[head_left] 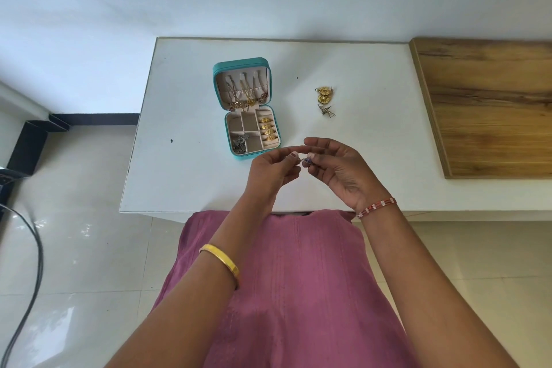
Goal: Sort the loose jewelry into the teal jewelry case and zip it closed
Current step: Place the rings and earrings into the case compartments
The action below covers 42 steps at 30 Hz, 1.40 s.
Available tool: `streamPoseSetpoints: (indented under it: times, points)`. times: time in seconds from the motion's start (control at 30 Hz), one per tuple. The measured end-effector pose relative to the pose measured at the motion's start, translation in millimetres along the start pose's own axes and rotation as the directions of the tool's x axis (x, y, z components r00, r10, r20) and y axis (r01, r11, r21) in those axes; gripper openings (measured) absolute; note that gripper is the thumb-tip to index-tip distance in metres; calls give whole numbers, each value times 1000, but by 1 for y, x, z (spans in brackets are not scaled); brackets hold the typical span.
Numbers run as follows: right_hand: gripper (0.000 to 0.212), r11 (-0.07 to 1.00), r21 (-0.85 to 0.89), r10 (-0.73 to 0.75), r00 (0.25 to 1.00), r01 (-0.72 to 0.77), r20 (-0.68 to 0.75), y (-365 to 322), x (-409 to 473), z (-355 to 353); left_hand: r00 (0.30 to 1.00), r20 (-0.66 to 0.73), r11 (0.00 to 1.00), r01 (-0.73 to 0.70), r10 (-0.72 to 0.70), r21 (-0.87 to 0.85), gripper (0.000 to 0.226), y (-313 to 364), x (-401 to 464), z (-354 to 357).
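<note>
**Over a white tabletop, two hands work a small piece of jewelry**

Over the near edge of the white tabletop (pixel 185 176), at the centre of the frame, a person's left hand (pixel 273 169) and right hand (pixel 337 170) meet fingertip to fingertip, pinching between them a small dark earring (pixel 306 161); its shape is too small to make out. Both hands have their fingers curled around the piece, the right palm turned up toward the camera.

Just above the hands, the teal jewelry case (pixel 243 109) lies open on the tabletop, its lid standing up toward the top of the frame. Gold necklaces (pixel 246 97) hang from the hooks in the lid and bunch at its lower edge. Four gold rings (pixel 267 128) sit in a row in the right-hand strip of the base, and a cluster of silver pieces (pixel 240 142) fills the lower-left compartment. The other compartments show only their beige lining.

To the right of the case, well apart from it, a small pile of loose jewelry (pixel 324 100) rests on the tabletop: gold flower-shaped pieces above, thin wire-like pieces below.

A gold bangle (pixel 222 263) circles the left forearm, and a red-and-white beaded bracelet (pixel 377 207) the right wrist. A wooden board (pixel 490 104) lies at the right edge of the frame.
</note>
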State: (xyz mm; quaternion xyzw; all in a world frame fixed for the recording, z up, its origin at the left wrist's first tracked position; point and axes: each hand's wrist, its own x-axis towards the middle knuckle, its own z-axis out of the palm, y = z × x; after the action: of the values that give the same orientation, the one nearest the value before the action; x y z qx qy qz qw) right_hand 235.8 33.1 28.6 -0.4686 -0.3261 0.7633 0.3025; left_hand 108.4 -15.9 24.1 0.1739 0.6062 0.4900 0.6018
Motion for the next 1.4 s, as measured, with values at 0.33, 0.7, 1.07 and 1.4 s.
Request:
streamPoseSetpoints:
  times: [0.33, 0.7, 1.07, 1.4]
  points:
    - [26, 942, 335, 28, 999, -34, 21, -5, 1, -6, 990, -137, 989, -16, 36, 148, 23, -11, 7, -10]
    - [24, 956, 292, 32, 998, -17, -47, -10, 4, -13, 993, -110, 986, -15, 33, 164, 29, -15, 5, -14]
    - [17, 989, -127, -78, 995, 70, -57, -4, 0, -6, 995, -61, 997, -73, 74, 21, 19, -11, 0, -12]
    - [5, 861, -481, -218, 975, 168, -51, -3, -4, 4, 996, -20, 996, -89, 89, 25, 28, -11, -6, -15]
